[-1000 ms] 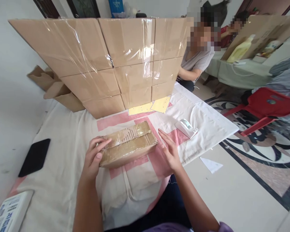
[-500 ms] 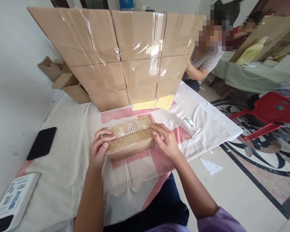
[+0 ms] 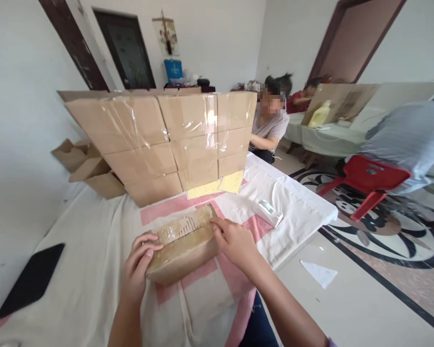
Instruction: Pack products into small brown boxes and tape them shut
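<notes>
A small taped cardboard box [image 3: 188,248] lies at a slant on the cloth in front of me, with clear shiny tape and a torn, ridged strip along its top. My left hand [image 3: 138,260] grips its left end, the fingers on top and the thumb along the near edge. At the right end, my right hand [image 3: 237,243] has its fingers bent against the upper corner and edge of the tape. Whether a loose tape end sits under those fingertips cannot be made out.
Behind stands a tall divided cardboard block [image 3: 197,149], with yellow sheets [image 3: 233,182] at its foot. A white tape dispenser [image 3: 268,212] lies to the right, a black flat object [image 3: 32,279] to the left. Beyond are a person [image 3: 271,125] and a red chair [image 3: 374,173].
My view has tilted up, showing more of the room. Both hands stay at the box's ends; the right fingers are now more curled at its corner.
</notes>
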Demonstrator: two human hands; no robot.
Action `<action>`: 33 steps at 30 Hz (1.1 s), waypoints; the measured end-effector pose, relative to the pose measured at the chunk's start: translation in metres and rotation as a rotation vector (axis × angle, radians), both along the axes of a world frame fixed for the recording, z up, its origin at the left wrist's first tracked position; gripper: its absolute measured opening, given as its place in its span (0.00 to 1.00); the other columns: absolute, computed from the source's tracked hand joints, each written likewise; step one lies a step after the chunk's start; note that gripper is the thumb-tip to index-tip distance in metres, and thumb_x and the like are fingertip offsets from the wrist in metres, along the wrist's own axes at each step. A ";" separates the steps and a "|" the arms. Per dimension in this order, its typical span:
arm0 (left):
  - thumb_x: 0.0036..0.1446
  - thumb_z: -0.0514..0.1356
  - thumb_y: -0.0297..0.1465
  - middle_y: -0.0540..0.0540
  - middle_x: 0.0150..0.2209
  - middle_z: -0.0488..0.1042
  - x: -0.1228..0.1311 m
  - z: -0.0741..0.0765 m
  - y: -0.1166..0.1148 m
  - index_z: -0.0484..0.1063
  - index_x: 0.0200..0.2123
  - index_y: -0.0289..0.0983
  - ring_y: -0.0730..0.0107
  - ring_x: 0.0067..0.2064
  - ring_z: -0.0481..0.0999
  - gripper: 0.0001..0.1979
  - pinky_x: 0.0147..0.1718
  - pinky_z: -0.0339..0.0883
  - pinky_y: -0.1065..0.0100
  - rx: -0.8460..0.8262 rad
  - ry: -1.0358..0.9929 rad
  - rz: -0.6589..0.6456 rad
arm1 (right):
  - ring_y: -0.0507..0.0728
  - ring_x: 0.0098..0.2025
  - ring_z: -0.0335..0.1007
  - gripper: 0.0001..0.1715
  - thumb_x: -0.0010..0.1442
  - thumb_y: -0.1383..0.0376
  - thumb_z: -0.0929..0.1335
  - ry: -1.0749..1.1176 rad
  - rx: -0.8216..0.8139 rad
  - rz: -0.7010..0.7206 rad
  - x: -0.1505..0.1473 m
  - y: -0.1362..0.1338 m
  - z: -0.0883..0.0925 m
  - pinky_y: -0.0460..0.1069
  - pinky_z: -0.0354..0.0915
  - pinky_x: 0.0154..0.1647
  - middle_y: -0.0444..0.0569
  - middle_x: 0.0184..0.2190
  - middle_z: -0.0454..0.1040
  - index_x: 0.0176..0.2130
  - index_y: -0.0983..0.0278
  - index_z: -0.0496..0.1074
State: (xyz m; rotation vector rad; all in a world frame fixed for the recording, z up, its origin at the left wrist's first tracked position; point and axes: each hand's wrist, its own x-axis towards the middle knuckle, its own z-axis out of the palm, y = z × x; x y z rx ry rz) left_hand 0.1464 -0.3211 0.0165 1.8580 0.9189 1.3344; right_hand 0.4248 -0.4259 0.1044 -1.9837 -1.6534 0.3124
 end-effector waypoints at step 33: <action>0.63 0.59 0.49 0.33 0.48 0.77 0.114 0.058 -0.070 0.77 0.57 0.37 0.37 0.49 0.73 0.28 0.49 0.64 0.42 0.315 0.918 0.416 | 0.67 0.47 0.76 0.22 0.63 0.49 0.64 0.341 0.522 -0.599 0.137 -0.125 -0.120 0.55 0.74 0.34 0.56 0.47 0.79 0.43 0.60 0.78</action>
